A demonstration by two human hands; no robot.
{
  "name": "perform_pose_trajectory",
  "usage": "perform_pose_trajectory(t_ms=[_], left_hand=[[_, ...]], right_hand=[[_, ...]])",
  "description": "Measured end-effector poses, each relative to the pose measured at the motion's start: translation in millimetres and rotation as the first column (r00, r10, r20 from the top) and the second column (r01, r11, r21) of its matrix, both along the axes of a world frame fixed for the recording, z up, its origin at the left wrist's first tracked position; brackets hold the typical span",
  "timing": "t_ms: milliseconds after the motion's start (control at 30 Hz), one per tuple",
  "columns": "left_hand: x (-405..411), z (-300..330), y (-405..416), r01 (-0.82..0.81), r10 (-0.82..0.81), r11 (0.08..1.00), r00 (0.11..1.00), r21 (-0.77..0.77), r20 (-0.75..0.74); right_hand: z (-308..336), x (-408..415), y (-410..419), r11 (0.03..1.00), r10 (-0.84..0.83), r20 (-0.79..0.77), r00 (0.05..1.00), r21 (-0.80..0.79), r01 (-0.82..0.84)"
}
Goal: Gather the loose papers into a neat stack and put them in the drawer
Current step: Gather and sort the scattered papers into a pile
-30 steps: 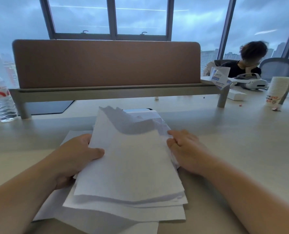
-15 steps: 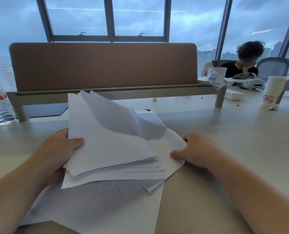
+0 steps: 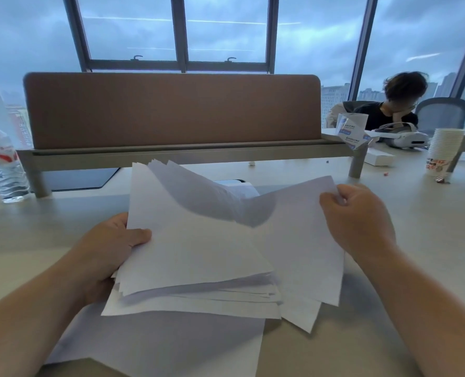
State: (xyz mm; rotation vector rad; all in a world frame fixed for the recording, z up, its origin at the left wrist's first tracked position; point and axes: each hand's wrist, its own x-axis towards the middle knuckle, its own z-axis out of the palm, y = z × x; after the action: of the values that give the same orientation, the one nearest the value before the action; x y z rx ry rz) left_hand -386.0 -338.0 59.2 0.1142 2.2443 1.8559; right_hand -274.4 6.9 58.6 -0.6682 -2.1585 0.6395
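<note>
A fanned bundle of white papers (image 3: 196, 254) is tilted up off the desk in front of me. My left hand (image 3: 109, 254) grips its left edge, thumb on top. My right hand (image 3: 359, 219) pinches the far corner of a single sheet (image 3: 304, 240) that sticks out to the right of the bundle. Another loose sheet (image 3: 166, 346) lies flat on the desk under the bundle. No drawer is in view.
A brown divider screen (image 3: 171, 110) on a grey shelf stands behind the papers. A water bottle (image 3: 0, 164) is at the far left. At the right are a stack of paper cups (image 3: 443, 151), a white headset (image 3: 402, 137) and a seated person (image 3: 389, 104).
My right hand has risen and moved right, lifting one sheet by its corner. The bundle in my left hand has tilted up further.
</note>
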Motion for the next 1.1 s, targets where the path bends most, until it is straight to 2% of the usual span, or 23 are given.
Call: perform_pose_trajectory(t_ms=[133, 200, 267, 367, 433, 467, 500, 567, 600, 667, 767, 800, 867, 933, 1000, 1100], left_hand=[[-0.1, -0.1, 0.4, 0.000, 0.000, 1.000, 1.000, 0.004, 0.004], [-1.3, -1.0, -0.3, -0.013, 0.013, 1.000, 1.000, 0.008, 0.004], [-2.1, -1.3, -1.3, -0.024, 0.024, 1.000, 1.000, 0.007, 0.012], [-3.5, -2.4, -2.9, -0.026, 0.026, 1.000, 0.999, 0.012, 0.030], [-3.1, -3.0, -3.0, -0.027, 0.026, 0.999, 0.999, 0.028, 0.032], [-2.3, -3.0, -2.7, -0.025, 0.024, 0.999, 0.999, 0.039, 0.035], [-1.7, -3.2, -1.7, -0.024, 0.022, 0.998, 0.999, 0.050, 0.040], [0.8, -2.4, -0.2, -0.017, 0.014, 0.997, 0.999, 0.073, 0.045], [2.3, -1.6, 0.7, -0.013, 0.009, 0.996, 0.999, 0.083, 0.048], [3.2, -0.8, 1.8, -0.019, 0.013, 0.995, 0.998, 0.101, 0.055], [4.2, -1.0, 4.1, -0.007, 0.001, 0.995, 0.998, 0.095, 0.059], [3.8, -1.5, 3.8, -0.005, 0.000, 0.997, 0.998, 0.081, 0.056], [4.4, -2.1, 3.8, 0.006, -0.009, 0.998, 0.999, 0.055, 0.051], [6.0, -1.9, 3.7, 0.017, -0.019, 0.999, 0.999, 0.044, 0.045], [7.4, -1.1, 4.7, 0.023, -0.025, 0.999, 0.998, 0.040, 0.050], [7.7, -1.5, 5.0, 0.020, -0.022, 0.999, 0.998, 0.039, 0.062]], right_hand=[[0.2, 0.9, 1.6, 0.998, 0.032, 0.040, 0.999, -0.062, -0.030], [1.8, 1.1, 5.4, 0.997, -0.014, 0.007, 1.000, -0.069, 0.014], [5.1, 2.4, 12.0, 0.988, -0.069, -0.100, 0.993, -0.144, 0.054], [9.5, 4.4, 20.0, 0.925, -0.211, -0.268, 0.940, -0.364, 0.104], [11.0, 4.0, 18.5, 0.866, -0.266, -0.364, 0.893, -0.498, 0.055], [11.4, 3.8, 16.8, 0.859, -0.274, -0.418, 0.866, -0.511, 0.025], [11.9, 4.4, 14.0, 0.881, -0.268, -0.458, 0.848, -0.473, 0.023], [14.0, 8.5, 2.8, 0.957, -0.187, -0.497, 0.847, -0.288, 0.042], [15.3, 12.0, -5.9, 0.984, -0.112, -0.513, 0.851, -0.176, 0.023], [18.1, 19.2, -28.8, 0.993, 0.104, -0.525, 0.845, 0.008, -0.117], [15.4, 22.6, -57.9, 0.885, 0.465, -0.391, 0.794, 0.224, -0.407], [12.6, 21.6, -65.0, 0.824, 0.566, -0.312, 0.764, 0.258, -0.505], [5.5, 18.5, -73.7, 0.706, 0.706, -0.145, 0.693, 0.227, -0.671], [-3.4, 14.7, -79.2, 0.607, 0.788, 0.013, 0.615, 0.149, -0.781], [-10.9, 11.3, -82.5, 0.563, 0.812, 0.102, 0.575, 0.127, -0.817], [-13.2, 10.4, -92.0, 0.545, 0.819, 0.045, 0.573, 0.254, -0.799]])
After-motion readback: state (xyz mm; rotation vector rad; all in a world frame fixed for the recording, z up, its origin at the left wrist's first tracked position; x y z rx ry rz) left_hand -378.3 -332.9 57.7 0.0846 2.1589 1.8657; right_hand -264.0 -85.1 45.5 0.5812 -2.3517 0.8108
